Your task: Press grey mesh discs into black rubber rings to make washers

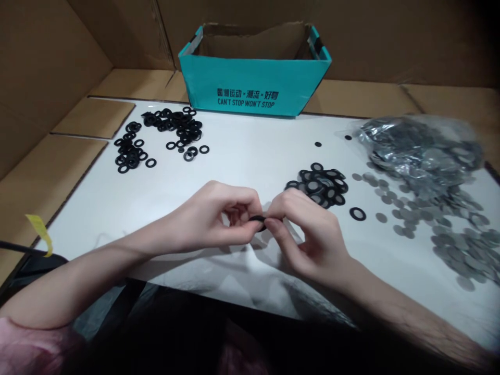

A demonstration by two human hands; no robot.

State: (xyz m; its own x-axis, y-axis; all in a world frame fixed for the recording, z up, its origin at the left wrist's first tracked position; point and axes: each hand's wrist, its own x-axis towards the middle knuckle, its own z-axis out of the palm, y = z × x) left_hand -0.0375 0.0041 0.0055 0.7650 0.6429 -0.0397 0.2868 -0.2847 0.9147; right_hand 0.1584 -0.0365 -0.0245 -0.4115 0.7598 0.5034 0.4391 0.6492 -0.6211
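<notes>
A black ring [258,218], seen nearly edge-on, is pinched between my two hands above the white table. My left hand [222,216] grips its left side between thumb and forefinger, the other fingers curled in. At its right edge, the thumb and fingertips of my right hand [308,229] are pressed together; whether a grey disc is also between them is hidden. Just behind my right hand lies a pile of black rings with grey discs in their centres [322,185]. One more such ring [358,214] lies apart to the right.
Loose black rings [172,122] are heaped at the back left. Thin grey discs [469,250] spread over the right side, before a clear plastic bag [422,151] of more discs. A turquoise box [250,78] stands at the back. Cardboard walls [47,67] enclose the white table [242,151].
</notes>
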